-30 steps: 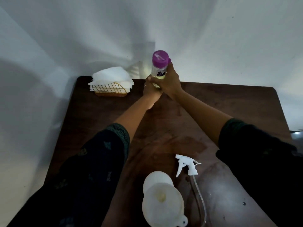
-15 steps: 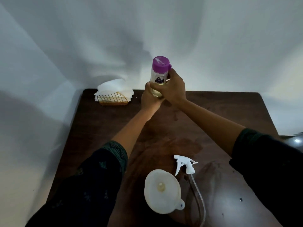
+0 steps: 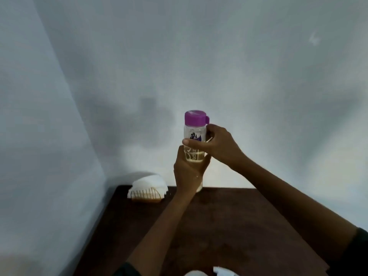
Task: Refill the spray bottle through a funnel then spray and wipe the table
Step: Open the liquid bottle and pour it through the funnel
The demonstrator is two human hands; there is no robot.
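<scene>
Both grips on the refill bottle (image 3: 194, 140), lifted above the bench (image 3: 229, 226) far edge: left hand (image 3: 189, 172) wraps its base, right hand (image 3: 221, 146) curls round the middle; purple cap (image 3: 195, 117) still on; pouring, spraying, wiping all remain.

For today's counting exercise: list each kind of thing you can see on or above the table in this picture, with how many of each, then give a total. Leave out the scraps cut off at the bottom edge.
Bottle with purple cap: 1
Hands gripping that bottle: 2, the left hand and the right hand
Wire holder of white napkins: 1
Brown table: 1
Total: 5
</scene>
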